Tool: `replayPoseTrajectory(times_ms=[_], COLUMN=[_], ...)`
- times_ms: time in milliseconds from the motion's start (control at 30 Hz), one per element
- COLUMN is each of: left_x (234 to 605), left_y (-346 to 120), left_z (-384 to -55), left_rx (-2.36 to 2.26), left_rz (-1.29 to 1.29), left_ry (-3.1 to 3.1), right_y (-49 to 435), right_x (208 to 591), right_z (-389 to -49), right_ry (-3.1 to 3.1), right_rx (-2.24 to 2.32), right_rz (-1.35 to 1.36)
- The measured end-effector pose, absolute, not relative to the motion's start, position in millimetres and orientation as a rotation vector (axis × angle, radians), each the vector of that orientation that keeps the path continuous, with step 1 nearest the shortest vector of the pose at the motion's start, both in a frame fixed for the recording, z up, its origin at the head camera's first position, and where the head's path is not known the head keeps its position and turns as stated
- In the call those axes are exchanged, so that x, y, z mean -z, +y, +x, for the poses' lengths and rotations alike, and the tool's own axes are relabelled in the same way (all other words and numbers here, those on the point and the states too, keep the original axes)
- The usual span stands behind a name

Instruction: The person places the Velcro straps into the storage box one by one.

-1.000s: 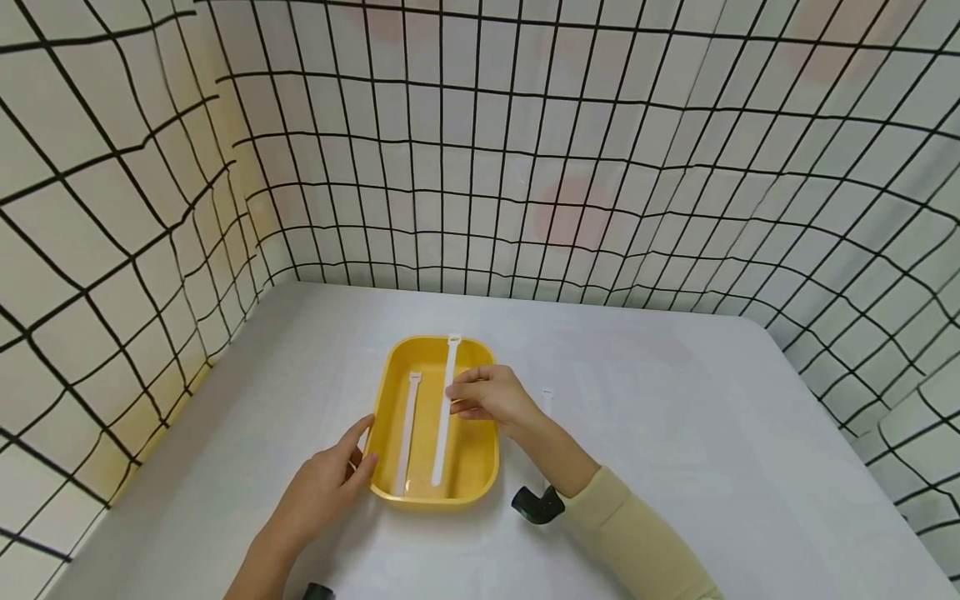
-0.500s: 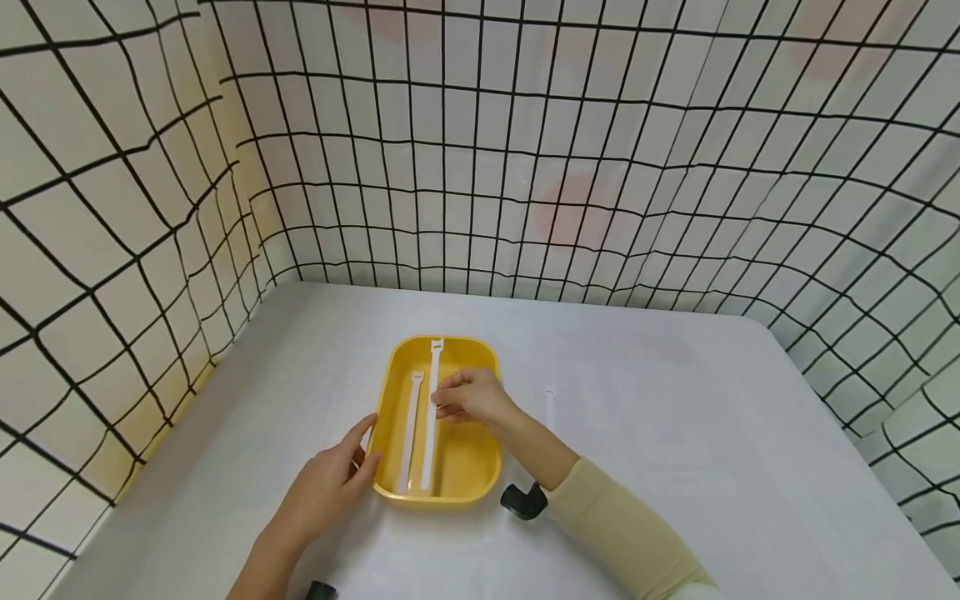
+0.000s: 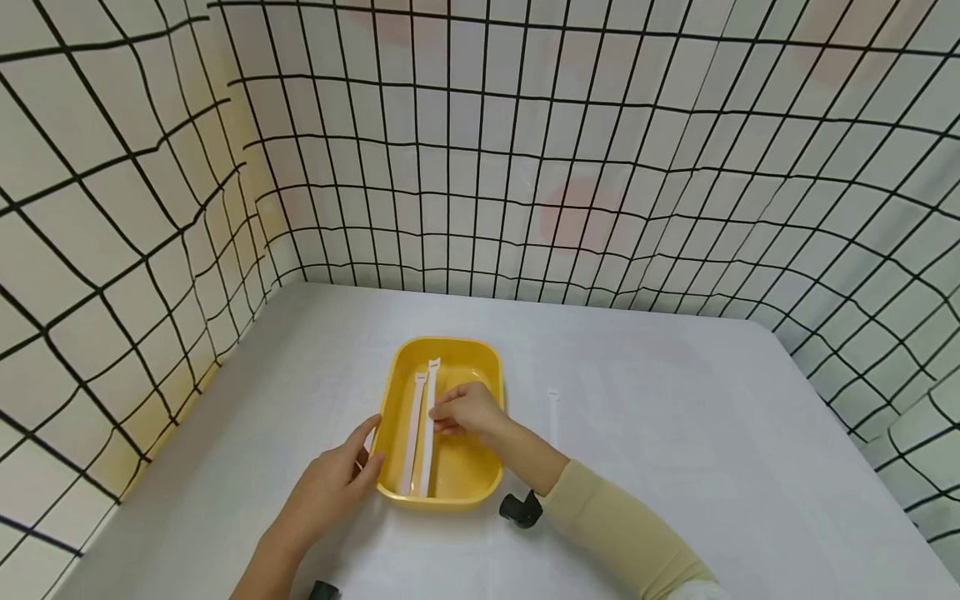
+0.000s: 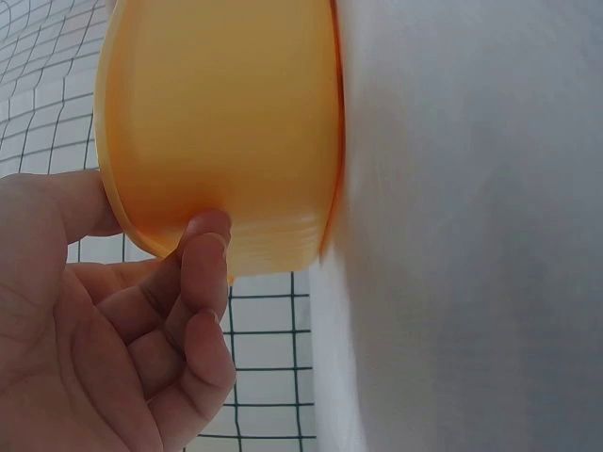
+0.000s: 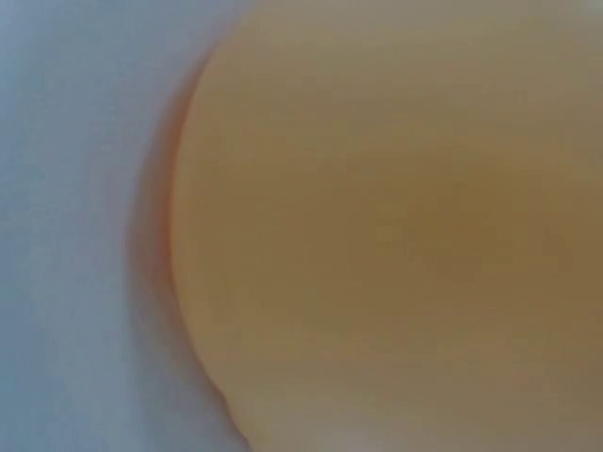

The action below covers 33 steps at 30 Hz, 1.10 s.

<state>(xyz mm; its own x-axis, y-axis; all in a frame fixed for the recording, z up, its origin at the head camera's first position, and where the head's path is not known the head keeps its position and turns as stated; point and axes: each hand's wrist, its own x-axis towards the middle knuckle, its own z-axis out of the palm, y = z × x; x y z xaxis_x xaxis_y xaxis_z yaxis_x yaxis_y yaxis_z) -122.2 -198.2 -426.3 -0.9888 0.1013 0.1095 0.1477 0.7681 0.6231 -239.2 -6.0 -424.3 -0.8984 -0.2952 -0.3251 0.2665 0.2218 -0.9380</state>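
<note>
A yellow tray (image 3: 468, 471) stands on the table in the head view. My left hand (image 3: 330, 479) holds its near left rim; in the left wrist view the thumb is at the rim and curled fingers (image 4: 205, 268) touch the outer wall (image 4: 226, 113). Inside the tray my right hand (image 3: 471, 410) pinches a white cable strap (image 3: 427, 462) with a slotted head, around its middle. Close to its left lies another white cable strap (image 3: 412, 429), roughly parallel. The right wrist view shows only the blurred tray (image 5: 377, 235); that hand is hidden there.
One more pale strap (image 3: 553, 417) lies on the white table (image 3: 675, 433), right of the tray, partly behind the right forearm. A black wrist camera (image 3: 521, 510) sits under the right sleeve. Black netting (image 3: 480, 175) encloses the back and sides.
My right hand has moved left and slightly toward me, lowering the pinched strap into the tray beside the other one. The left hand keeps its hold on the rim.
</note>
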Motion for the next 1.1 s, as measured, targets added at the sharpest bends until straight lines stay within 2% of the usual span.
replayPoseTrajectory(times_ms=[1100], left_x=[428.1], left_y=[-197.0], left_z=[-121.8], left_rx=[1.017], left_rz=[-0.184], left_ry=[-2.896], right_y=[-11.8], right_x=[435.0], right_z=[-236.4], right_ry=[2.352], right_rx=[1.459], right_rz=[0.064])
